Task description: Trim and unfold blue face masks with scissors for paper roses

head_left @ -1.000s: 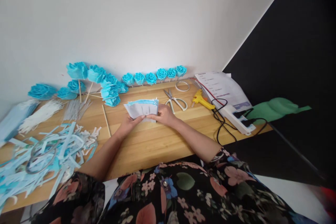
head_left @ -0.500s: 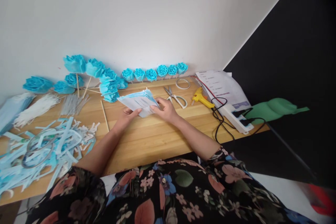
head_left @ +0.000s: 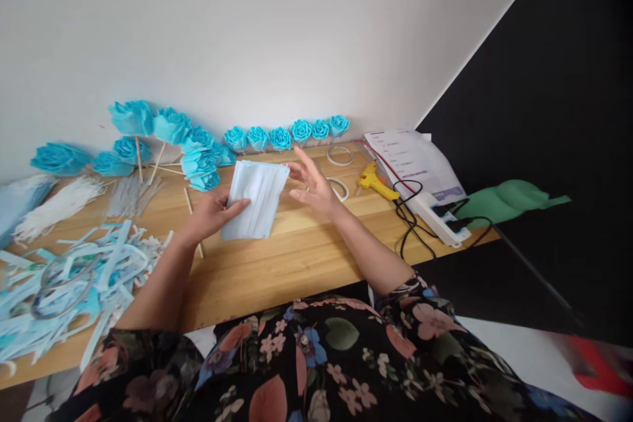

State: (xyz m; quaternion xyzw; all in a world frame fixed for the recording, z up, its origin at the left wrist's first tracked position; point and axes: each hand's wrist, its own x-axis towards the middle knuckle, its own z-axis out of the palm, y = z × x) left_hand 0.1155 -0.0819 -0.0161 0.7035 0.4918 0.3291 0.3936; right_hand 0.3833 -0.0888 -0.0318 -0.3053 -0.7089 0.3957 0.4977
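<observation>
My left hand (head_left: 216,212) grips a stack of pale blue pleated face-mask sheets (head_left: 254,198) by its left edge, thumb across the front. The stack is tilted up above the wooden table (head_left: 277,270). At the stack's right edge is my right hand (head_left: 315,186), its fingers spread and nothing held in it; whether a fingertip touches the sheets I cannot tell. Behind that hand lies a pair of scissors (head_left: 341,186), mostly hidden, with one white handle loop showing. A thin wooden stick (head_left: 188,200) lies just left of my left hand.
Blue fabric flowers (head_left: 280,138) line the wall, larger ones (head_left: 131,119) at left. Fabric scraps (head_left: 106,267), white cords (head_left: 64,204) and clear strips (head_left: 127,194) cover the left side. On the right are a tape ring (head_left: 340,163), yellow glue gun (head_left: 378,182), papers (head_left: 420,158) and power strip (head_left: 442,219).
The mask stack has turned from nearly flat in both hands to upright in my left hand. My right hand has let go, its fingers opened out over the scissors.
</observation>
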